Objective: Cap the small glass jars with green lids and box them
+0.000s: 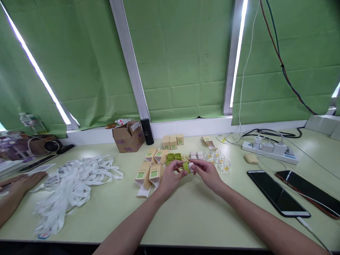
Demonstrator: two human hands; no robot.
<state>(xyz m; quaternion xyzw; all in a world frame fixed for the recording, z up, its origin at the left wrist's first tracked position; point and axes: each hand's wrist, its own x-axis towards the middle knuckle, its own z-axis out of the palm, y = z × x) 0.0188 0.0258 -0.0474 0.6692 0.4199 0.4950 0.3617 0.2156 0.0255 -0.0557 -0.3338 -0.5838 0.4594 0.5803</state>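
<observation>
My left hand (170, 176) pinches a small green cup-like piece (186, 166) above the middle of the table. In the fingers of my right hand (209, 173) is a small white piece (190, 167), set against the green one's right side. Whether it sits inside cannot be told. Just beyond my hands lie several matching green pieces (174, 156), a group of white blocks (197, 155) and several clear square cups (225, 165) with yellowish centres. Left of them, opened small kraft boxes (143, 175) with green labels lie close to my left hand.
A heap of white straps (77, 180) spreads at left, beside another person's hand (25, 182). Further back stand a cardboard box (129, 137), a black cylinder (147, 131) and upright kraft boxes (173, 142). On the right are a power strip (271, 152) with cables and two phones (277, 193).
</observation>
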